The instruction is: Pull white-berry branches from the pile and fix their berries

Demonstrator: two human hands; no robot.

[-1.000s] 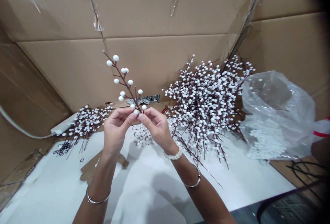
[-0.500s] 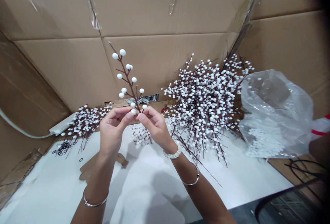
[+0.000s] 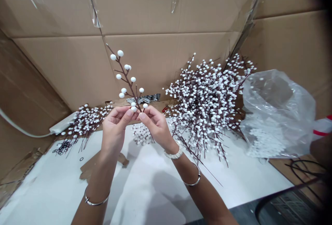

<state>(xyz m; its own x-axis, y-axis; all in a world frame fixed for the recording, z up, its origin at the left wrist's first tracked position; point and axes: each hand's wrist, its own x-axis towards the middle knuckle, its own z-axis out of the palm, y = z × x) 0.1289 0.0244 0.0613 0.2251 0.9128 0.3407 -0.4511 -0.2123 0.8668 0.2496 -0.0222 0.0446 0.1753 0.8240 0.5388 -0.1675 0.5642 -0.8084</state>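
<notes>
A brown artificial branch (image 3: 127,81) with white berries along its twigs stands upright, leaning left, above the table. My right hand (image 3: 158,130) pinches its stem low down between thumb and fingers. My left hand (image 3: 115,124) is closed at the lower left of the stem, thumb and finger on a white berry (image 3: 133,109) there. The fingertips of both hands nearly meet. Behind my hands lies a small heap of loose white berries (image 3: 141,135). The stem's lower end shows partly below my right hand.
A large pile of berry branches (image 3: 207,97) lies right of centre, a smaller bunch (image 3: 86,121) at left. Further right is a clear plastic bag (image 3: 280,114) of white pieces. Dark rings (image 3: 63,147) and a cardboard piece (image 3: 90,164) lie on the white table (image 3: 46,190). Cardboard walls (image 3: 166,59) rise behind.
My left hand has shifted slightly right, closer to the stem, its fingers now on the low berry. The branch's top has tipped a little to the left. My right hand keeps its pinch.
</notes>
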